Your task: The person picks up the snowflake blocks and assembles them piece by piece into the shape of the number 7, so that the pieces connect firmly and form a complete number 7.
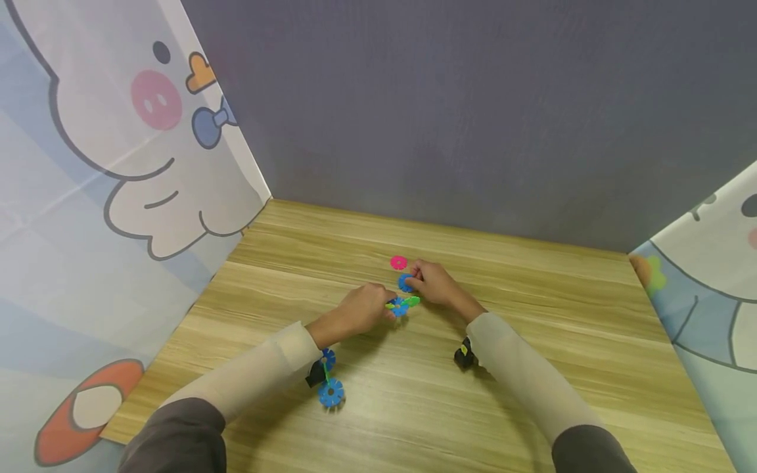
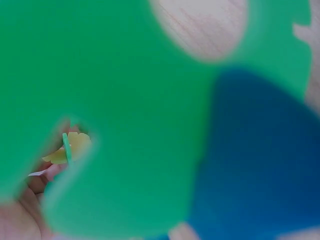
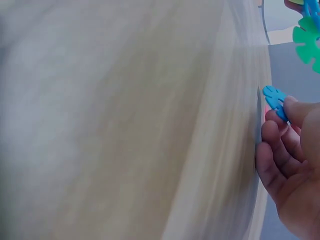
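Note:
My left hand [image 1: 368, 306] holds a small cluster of joined slotted plastic discs, with blue [image 1: 399, 307], green [image 1: 411, 301] and yellow pieces. Between the thumb and forefinger of my right hand [image 1: 436, 284] a single blue slotted disc [image 3: 274, 101] is pinched, just above the tabletop. A pink slotted disc [image 1: 399, 263] lies just beyond it. Under my left wrist, more blue discs [image 1: 331, 392] joined by a green one sit beside the wrist camera. That green disc [image 2: 135, 110] fills most of the left wrist view, blurred; whether it touches the camera I cannot tell.
A wood-grain tabletop [image 1: 579, 341] spreads beneath both arms. Along its back stands a dark grey panel [image 1: 449, 118]. Cartoon-printed sheets [image 1: 106, 217] flank the left and right sides. A black wrist camera [image 1: 464, 355] hangs below the right forearm.

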Motion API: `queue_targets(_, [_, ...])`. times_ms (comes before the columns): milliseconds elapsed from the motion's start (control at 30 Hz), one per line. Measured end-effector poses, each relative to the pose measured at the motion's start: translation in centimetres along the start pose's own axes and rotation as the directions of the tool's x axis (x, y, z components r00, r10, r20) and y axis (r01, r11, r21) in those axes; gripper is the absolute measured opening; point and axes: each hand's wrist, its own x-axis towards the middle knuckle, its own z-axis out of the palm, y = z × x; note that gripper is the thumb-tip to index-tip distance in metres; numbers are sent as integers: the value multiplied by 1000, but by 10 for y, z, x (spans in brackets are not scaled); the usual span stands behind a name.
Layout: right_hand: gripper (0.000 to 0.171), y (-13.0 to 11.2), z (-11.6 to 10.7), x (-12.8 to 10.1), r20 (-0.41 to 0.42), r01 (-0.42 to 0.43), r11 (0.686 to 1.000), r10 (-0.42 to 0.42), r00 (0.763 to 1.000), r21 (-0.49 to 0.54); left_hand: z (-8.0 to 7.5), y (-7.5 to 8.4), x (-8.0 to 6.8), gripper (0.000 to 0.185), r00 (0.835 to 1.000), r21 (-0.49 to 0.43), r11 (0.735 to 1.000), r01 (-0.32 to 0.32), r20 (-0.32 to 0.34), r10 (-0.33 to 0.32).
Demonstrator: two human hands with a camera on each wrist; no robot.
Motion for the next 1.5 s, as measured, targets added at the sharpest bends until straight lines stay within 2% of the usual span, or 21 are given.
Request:
queue_targets(233, [23,7,-7,-16,21,-31,987,28,999,160,0,1,1,21,1000,-23,1000,7,3,-7])
queue_targets(533, [20,9,-16,-33,95,-105,932,76,993,348,-3,1,0,23,999,-37,999,28,21,-27])
queue_targets(800, [25,10,-22,-43,115,-147,896,108,987,418,-4,2,2,19,999,-44,998,39,21,-38])
queue_targets(1000, [28,8,-26,-47,132,-196,853,150,980,484,-2,1,2,21,999,-27,998,51,18,-51])
queue_targets(1267, [31,11,-22,-50,132,-198,793,149,980,576,-3,1,3,15,998,-74,996,59,7,-58])
queue_targets(1500, [32,9,-19,-52,117,-195,766,155,981,613,-1,0,4,16,999,-62,997,53,3,-53])
